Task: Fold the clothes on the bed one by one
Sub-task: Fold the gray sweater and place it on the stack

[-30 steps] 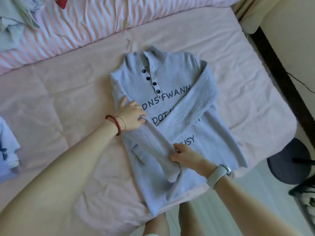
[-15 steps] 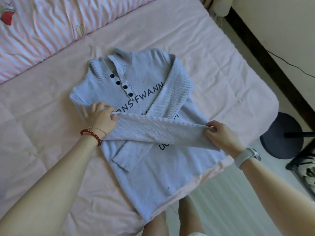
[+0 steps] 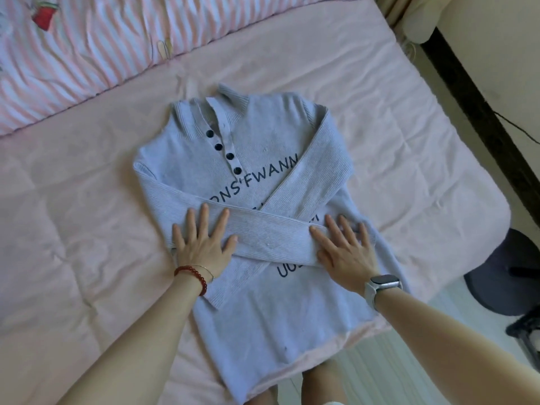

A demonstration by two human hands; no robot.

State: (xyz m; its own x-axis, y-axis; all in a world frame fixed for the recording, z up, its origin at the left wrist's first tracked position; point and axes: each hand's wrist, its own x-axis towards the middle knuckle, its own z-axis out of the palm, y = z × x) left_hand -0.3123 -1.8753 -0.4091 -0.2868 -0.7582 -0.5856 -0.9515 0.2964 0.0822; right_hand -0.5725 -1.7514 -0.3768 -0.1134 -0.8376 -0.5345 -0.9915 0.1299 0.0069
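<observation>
Sweater [image 3: 263, 311] lies face up on the bed [image 3: 73, 229], both sleeves crossed over its chest. Left hand [image 3: 201, 244] and right hand [image 3: 344, 252] press flat on the top sleeve [image 3: 271, 235], fingers spread.

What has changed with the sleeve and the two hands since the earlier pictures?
Both hands let go of the upper sleeve, which now lies flat across the sweater. The left hand and right hand press it with straight fingers. The other sleeve stayed folded.
</observation>
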